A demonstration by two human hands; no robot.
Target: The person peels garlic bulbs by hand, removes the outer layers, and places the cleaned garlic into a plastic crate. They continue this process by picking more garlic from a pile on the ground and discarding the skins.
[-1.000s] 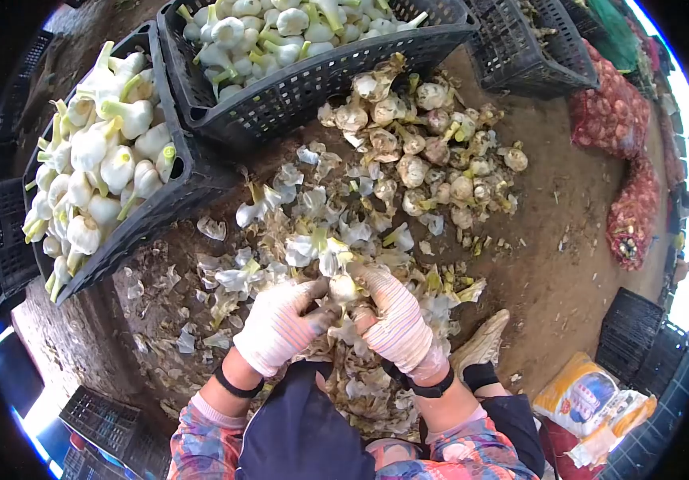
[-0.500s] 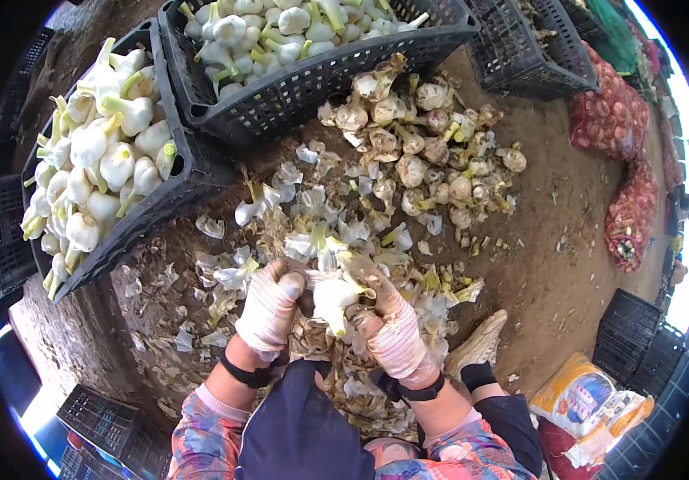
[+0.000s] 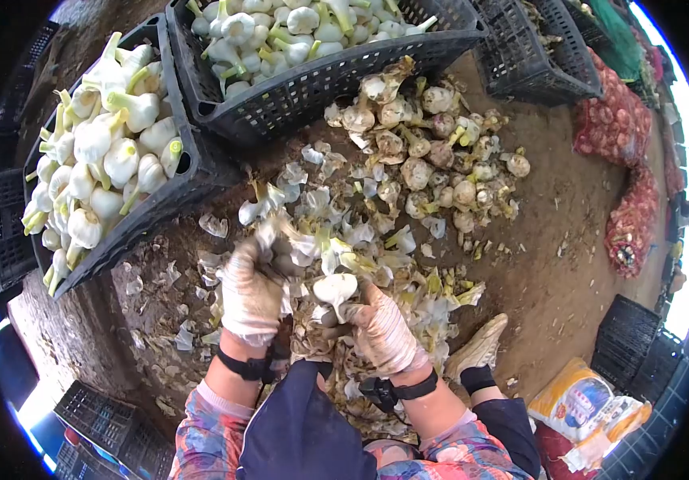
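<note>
In a striped, soiled glove, my right hand (image 3: 386,330) grips a white garlic bulb (image 3: 335,288) by its underside, the stem pointing down toward me. My left hand (image 3: 250,296), gloved the same way, is apart from the bulb on its left. Its fingers are curled and slightly blurred, with pale papery garlic skin (image 3: 287,301) at them. Beneath both hands lies a heap of peeled skins (image 3: 312,204). Beyond it is a pile of unpeeled, brownish garlic bulbs (image 3: 440,164).
Two black crates, one at the left (image 3: 180,112) and one at the back (image 3: 296,108), hold clean white bulbs. Another crate (image 3: 540,60) stands at the back right. Red mesh sacks (image 3: 615,120) lie at the right, and a yellow-white bag (image 3: 588,404) is at the lower right.
My left hand has pulled away from the bulb, up and to the left. The bulb has tipped in my right hand and now shows a cleaner, whiter surface.
</note>
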